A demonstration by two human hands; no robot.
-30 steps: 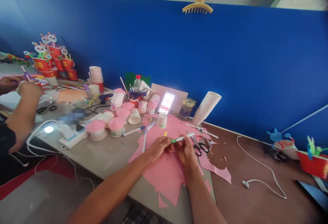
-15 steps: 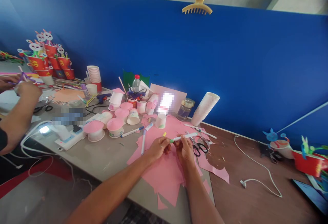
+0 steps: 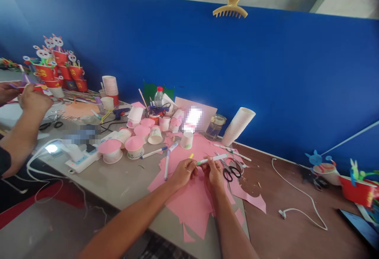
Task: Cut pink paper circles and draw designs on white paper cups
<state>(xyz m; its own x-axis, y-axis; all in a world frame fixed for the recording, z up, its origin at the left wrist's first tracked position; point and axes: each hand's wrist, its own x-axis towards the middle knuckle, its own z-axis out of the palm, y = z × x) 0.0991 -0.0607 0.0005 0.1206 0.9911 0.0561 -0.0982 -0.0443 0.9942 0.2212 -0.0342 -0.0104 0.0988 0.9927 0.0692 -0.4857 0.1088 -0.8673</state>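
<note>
A white marker with a green end (image 3: 219, 157) is held between my two hands above the pink paper (image 3: 189, 207). My left hand (image 3: 184, 171) pinches its green end, fingers closed. My right hand (image 3: 213, 171) grips the white barrel from the other side. Just right of that hand lie black-handled scissors (image 3: 231, 173). Behind the hands, a small white paper cup (image 3: 186, 140) stands on the paper, and a yellow-tipped object (image 3: 191, 156) shows partly beside my left hand.
Pink-topped paper cups (image 3: 134, 147), a power strip (image 3: 84, 160) and loose markers (image 3: 154, 152) lie to the left. A tall leaning cup stack (image 3: 239, 126) and a glass jar (image 3: 215, 126) stand behind. A white cable (image 3: 308, 196) lies right. A co-worker's hands (image 3: 35, 99) work far left.
More of the marker's green end shows between my hands, which keep nearly the same place. The co-worker's hands have risen slightly. The whole view has shifted a little.
</note>
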